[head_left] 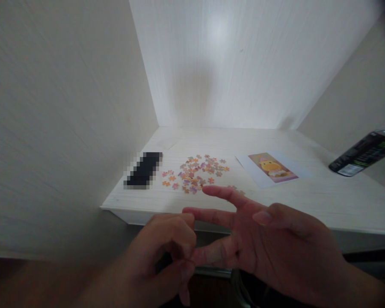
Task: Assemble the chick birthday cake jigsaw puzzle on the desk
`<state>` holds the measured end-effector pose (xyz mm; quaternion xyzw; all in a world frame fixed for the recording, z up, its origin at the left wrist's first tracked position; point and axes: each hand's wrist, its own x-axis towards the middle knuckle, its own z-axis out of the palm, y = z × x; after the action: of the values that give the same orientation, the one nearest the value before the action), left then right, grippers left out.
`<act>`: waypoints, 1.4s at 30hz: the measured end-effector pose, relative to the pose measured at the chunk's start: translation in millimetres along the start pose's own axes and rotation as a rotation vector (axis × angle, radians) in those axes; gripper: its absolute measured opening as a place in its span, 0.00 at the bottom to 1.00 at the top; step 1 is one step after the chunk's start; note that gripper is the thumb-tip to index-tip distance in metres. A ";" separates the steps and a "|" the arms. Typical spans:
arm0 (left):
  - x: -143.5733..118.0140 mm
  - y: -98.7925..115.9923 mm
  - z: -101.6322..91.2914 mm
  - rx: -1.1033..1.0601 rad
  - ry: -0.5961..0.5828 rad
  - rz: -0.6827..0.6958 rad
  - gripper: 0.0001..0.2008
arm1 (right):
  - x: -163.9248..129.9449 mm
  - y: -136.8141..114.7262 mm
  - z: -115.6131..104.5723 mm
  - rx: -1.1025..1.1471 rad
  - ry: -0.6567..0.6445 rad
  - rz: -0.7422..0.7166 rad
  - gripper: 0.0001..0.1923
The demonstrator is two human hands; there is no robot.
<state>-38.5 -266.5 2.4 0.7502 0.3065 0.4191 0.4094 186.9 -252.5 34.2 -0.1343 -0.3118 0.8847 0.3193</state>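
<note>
My left hand (171,244) is closed in front of the table edge, its thumb and fingers pinching the tip of one finger of my right hand. Palm turned up, my right hand (259,239) holds nothing and has its fingers spread. A pale band, perhaps an adhesive bandage (215,252), shows on the pinched finger. Beyond both hands, a loose heap of small orange, pink and purple jigsaw puzzle pieces (195,173) lies on the white tabletop. Fingers of my right hand cover a few pieces at the near side of the heap.
Right of the pieces lies a white sheet with a printed picture of a yellow toy figure (271,167). A black, pixelated rectangle (145,169) is at the left. A dark can (362,154) stands at the right. White panels (218,77) enclose the table (324,201).
</note>
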 end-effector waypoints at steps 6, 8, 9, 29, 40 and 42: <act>3.4 2.9 -2.7 -0.094 -0.167 -0.019 0.04 | 1.5 0.5 -4.5 0.053 -0.001 0.041 0.35; 5.9 6.1 -5.0 -0.032 -0.200 -0.006 0.05 | 1.3 1.4 -6.0 0.069 -0.010 0.042 0.34; 7.6 8.1 -6.1 0.008 -0.226 0.003 0.05 | 1.0 1.9 -6.8 0.073 -0.013 0.043 0.34; 22.4 1.7 11.8 -0.090 0.197 0.051 0.14 | -2.4 -0.9 10.4 -0.234 0.087 -0.243 0.32; 34.7 13.1 20.2 -0.085 0.280 0.072 0.10 | -6.0 7.6 11.5 -0.352 0.121 -0.347 0.36; 35.2 13.2 21.9 -0.060 0.287 0.080 0.10 | -6.0 9.5 12.9 -0.393 0.142 -0.358 0.37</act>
<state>-1.5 -252.4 20.4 0.6817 0.3193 0.5469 0.3665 181.2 -268.1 38.3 -0.1982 -0.4730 0.7252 0.4594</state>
